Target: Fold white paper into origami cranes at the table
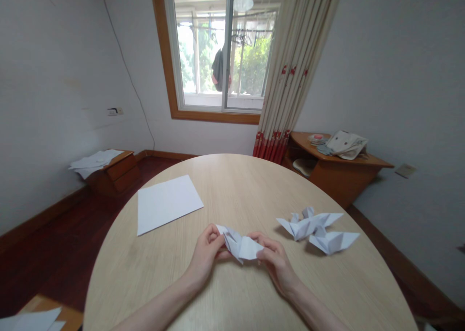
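Observation:
Between my two hands is a folded white paper figure (240, 246), with creased flaps and a point facing down toward me. My left hand (209, 246) pinches its left end between thumb and fingers. At its right end, my right hand (273, 256) is closed on the paper in the same way. Several finished-looking folded paper figures (312, 227) with spread, wing-like points stand close together to the right of my right hand. Beyond my left hand lies a stack of white paper sheets (170, 203).
The round wooden table (232, 176) fills the foreground. Behind it on the right stands a wooden corner desk (337, 176) with a bag on top. A small drawer cabinet (121, 176) with papers stands at left. A long curtain (290, 69) hangs beside the window.

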### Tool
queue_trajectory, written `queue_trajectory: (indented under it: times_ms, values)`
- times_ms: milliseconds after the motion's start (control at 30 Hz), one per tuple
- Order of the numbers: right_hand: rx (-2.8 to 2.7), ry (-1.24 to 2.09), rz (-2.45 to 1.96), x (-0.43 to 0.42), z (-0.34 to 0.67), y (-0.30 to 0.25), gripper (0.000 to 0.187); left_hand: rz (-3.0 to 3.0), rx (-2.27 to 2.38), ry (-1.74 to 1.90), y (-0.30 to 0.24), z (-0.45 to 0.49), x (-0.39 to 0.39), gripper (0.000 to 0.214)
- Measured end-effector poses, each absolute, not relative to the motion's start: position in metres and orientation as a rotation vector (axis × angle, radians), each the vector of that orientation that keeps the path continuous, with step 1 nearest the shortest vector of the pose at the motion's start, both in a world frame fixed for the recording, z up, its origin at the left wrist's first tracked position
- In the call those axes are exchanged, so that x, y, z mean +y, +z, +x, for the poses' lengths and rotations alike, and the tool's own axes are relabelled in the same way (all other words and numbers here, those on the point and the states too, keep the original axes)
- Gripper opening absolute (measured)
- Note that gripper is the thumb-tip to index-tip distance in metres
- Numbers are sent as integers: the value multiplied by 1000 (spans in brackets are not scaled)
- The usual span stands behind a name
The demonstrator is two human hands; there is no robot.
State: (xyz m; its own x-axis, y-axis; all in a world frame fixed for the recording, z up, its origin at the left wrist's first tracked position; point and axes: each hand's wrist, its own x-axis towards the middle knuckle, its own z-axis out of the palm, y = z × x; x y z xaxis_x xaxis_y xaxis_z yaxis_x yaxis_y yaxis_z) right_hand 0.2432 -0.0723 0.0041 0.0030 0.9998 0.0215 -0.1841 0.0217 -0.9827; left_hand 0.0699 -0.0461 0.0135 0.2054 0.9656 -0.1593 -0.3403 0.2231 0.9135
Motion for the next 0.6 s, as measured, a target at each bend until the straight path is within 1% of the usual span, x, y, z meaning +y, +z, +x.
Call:
queue_trajectory:
  times_ms: [133,200,367,500,600]
  values:
    - [-1022,1404,-1025,-71,245,6,13,850,906,1012,20,66,-47,27]
    - [-1051,1435,-991,-71,246,8,11,816,867,994,22,64,-47,28]
    - [-1163,1436,-981,-70,248,8,27,769,817,890,25,60,-44,33]
    - [-1205,1415,-972,-68,249,2,33,840,813,829,21,58,-40,21]
    - [-1187,1389,-998,-67,249,0,32,871,801,798,17,57,-38,16]
